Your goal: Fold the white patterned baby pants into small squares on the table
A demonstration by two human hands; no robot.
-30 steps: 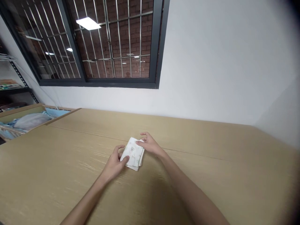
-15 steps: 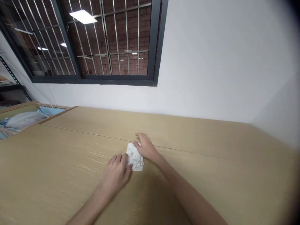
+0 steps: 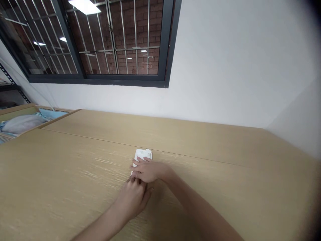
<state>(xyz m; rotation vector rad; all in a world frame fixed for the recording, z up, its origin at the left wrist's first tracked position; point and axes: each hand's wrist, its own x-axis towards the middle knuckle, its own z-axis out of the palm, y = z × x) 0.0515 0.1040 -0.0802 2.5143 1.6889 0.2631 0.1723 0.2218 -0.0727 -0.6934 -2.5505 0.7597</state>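
A small folded white cloth (image 3: 142, 153) with a faint printed pattern lies flat on the wooden tabletop, at the middle of the view. My right hand (image 3: 147, 170) rests across its lower part, fingers stretched out and slightly spread, pointing left. Just below, my left hand (image 3: 132, 195) reaches up to the cloth's near edge. Its fingertips are tucked against or under the right hand and partly hidden; the thumb sticks out to the right. Much of the cloth's lower half is covered by the hands.
The wide wooden tabletop (image 3: 75, 160) has a seam running across it and ends at a white wall (image 3: 225, 67). At the left stands a wooden bin (image 3: 54, 124) with light blue and white fabric (image 3: 23, 124) inside. A dark-framed barred window (image 3: 120, 80) is above.
My right hand has come from the cloth's upper right corner down and left onto its lower part. My left hand has shifted slightly right and down, and its thumb has left the cloth.
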